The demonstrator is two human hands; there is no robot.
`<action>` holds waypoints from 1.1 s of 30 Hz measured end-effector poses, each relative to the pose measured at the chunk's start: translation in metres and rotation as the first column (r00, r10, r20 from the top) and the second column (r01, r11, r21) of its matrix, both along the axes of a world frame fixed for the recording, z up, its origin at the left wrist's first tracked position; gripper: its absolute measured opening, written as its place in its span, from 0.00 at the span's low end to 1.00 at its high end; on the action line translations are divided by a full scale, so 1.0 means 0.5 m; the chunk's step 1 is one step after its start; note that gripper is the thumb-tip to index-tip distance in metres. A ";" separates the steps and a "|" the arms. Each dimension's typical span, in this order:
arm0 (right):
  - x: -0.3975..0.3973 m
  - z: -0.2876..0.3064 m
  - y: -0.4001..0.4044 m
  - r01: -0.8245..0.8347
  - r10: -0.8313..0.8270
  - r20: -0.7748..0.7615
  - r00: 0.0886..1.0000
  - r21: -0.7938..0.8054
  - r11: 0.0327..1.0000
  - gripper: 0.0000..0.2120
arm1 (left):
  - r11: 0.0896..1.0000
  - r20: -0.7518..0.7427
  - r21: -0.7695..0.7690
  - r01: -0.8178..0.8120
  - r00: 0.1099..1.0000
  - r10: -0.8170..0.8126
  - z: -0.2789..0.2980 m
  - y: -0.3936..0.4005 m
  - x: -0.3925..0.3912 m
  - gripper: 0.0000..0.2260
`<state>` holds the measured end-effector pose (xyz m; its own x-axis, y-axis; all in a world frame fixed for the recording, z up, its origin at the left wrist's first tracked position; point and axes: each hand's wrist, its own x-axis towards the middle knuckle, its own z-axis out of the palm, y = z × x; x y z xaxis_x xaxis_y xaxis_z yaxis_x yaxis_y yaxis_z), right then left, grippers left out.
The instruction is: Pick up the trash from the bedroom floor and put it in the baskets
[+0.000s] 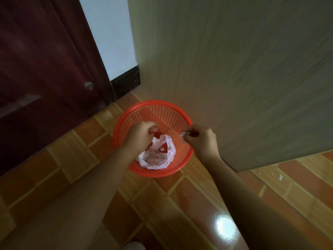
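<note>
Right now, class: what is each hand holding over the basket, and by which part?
The right hand pinches a small white scrap by one end, between fingertips. The left hand is curled over the orange basket; anything it holds is hidden.

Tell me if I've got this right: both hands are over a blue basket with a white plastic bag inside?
Not quite. The head view shows the basket is red, not blue. The left hand and right hand are over it, and the white plastic bag lies inside.

Left hand [139, 134] is covering part of the basket [162, 105] interior; whatever its curled fingers are gripping is staying hidden. Right hand [201, 139] is pinching a white scrap [182, 133] (too small to identify). Both arms are running off the bottom edge.
</note>
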<state>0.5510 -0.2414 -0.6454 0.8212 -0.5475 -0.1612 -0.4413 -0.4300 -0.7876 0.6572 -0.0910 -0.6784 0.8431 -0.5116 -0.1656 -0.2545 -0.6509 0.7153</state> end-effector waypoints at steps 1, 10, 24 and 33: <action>0.003 0.001 0.003 -0.015 0.015 -0.002 1.000 -0.010 1.000 0.09 | 1.000 0.043 -0.001 -0.008 0.999 0.008 0.008 0.011 0.000 0.16; 0.046 -0.025 0.060 -0.259 0.250 -0.071 0.966 -0.158 0.953 0.08 | 0.963 0.244 -0.076 -0.259 0.932 0.270 0.017 0.121 0.003 0.19; 0.044 -0.041 0.046 -0.445 0.387 -0.243 0.889 -0.269 0.854 0.13 | 0.937 0.120 -0.103 -0.335 0.931 0.346 0.001 0.133 -0.032 0.20; -0.006 -0.057 -0.003 -0.448 0.363 -0.264 0.894 -0.474 0.758 0.27 | 0.946 0.178 -0.050 -0.321 0.929 0.324 0.000 0.132 -0.032 0.20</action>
